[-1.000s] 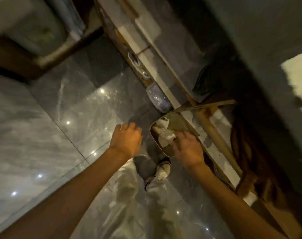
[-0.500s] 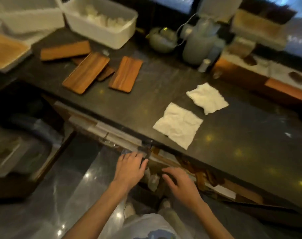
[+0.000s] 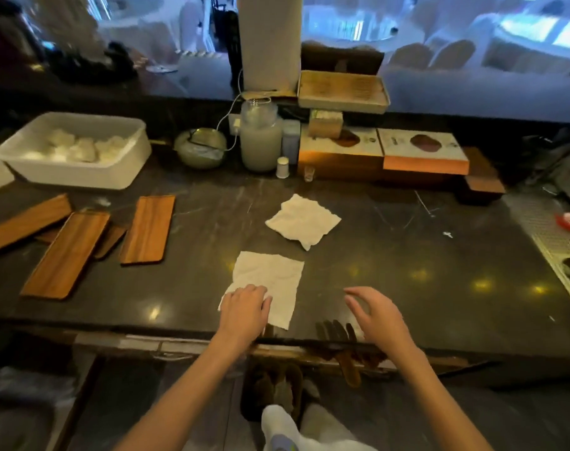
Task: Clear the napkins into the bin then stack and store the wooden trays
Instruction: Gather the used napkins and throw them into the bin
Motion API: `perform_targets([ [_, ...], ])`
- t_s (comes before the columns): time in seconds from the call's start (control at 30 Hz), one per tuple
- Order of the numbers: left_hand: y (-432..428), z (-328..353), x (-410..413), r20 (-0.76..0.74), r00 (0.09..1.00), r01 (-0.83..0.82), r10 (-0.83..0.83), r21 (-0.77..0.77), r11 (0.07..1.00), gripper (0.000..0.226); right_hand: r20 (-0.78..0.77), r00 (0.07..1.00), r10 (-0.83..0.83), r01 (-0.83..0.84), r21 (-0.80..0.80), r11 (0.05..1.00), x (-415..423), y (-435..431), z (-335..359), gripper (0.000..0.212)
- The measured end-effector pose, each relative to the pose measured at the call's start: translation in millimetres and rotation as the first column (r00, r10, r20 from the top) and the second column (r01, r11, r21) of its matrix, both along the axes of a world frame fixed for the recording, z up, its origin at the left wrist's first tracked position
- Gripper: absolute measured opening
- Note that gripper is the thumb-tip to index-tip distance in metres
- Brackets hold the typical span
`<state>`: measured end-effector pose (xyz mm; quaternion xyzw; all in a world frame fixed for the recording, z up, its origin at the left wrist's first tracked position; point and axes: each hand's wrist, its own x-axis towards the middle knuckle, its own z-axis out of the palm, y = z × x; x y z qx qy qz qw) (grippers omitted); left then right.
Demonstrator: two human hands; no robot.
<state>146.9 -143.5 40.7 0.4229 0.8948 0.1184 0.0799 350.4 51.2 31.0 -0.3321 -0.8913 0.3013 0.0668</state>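
The left hand (image 3: 244, 309) lies flat, fingers together, on the near corner of the near napkin (image 3: 270, 284), pressing it and not yet pinching it. To the right of that napkin the right hand (image 3: 374, 312) hovers over bare counter (image 3: 423, 255), fingers loosely spread, holding nothing. Beyond the near napkin lies the second napkin (image 3: 303, 221), well apart from both hands. Left of the near napkin, four or perhaps five wooden trays (image 3: 146, 229) lie scattered, some overlapping; blur hides the count. Behind them stands a white tub (image 3: 81, 174). A flat-handed drag could slide the thin napkin off the counter edge, or gather only one layer.
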Motion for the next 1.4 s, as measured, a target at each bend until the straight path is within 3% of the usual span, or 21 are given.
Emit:
perform_targets([
  [0.3,63.4,-22.4,-43.4,0.092,0.972,-0.192,0.215,-0.209,0.959,0.035,0.085,0.979,0.187,-0.189,0.024,0.982,-122.7,100.7,4.0,0.034],
  [0.53,82.1,-53.1,-47.0,0.292,0.885,-0.249,0.361,-0.359,0.9,0.058,0.258,0.896,0.363,-0.375,-0.002,0.927,-236.7,158.0,-5.7,0.035],
  [0.67,84.4,-68.6,-34.5,0.299,0.856,-0.266,0.421,-0.444,0.856,0.062,0.336,0.868,0.366,-0.406,0.052,0.913,-268.5,165.2,-27.1,0.045],
  [0.87,85.2,-82.4,-23.7,0.212,0.862,-0.337,0.461,-0.44,0.832,0.058,0.41,0.827,0.384,-0.446,0.064,0.893,-260.3,166.1,-74.7,0.044],
  [1.0,85.2,-82.3,-17.1,0.163,0.873,-0.367,0.46,-0.401,0.839,0.054,0.286,0.852,0.438,-0.499,0.191,0.845,-232.2,154.1,-84.2,0.042],
  [1.1,83.7,-85.1,-15.5,0.15,0.883,-0.364,0.445,-0.379,0.851,0.053,0.236,0.881,0.41,-0.45,0.153,0.88,-204.2,143.0,-84.9,0.045],
  [1.23,77.5,-88.5,-12.2,0.137,0.915,-0.32,0.381,-0.332,0.888,0.046,0.182,0.92,0.348,-0.369,0.096,0.925,-173.5,129.5,-78.6,0.034],
  [1.4,57.6,-91.9,0.3,0.147,0.941,-0.273,0.303,-0.195,0.942,0.045,0.146,0.947,0.285,-0.298,0.07,0.952,-129.7,100.5,-79.0,0.029],
])
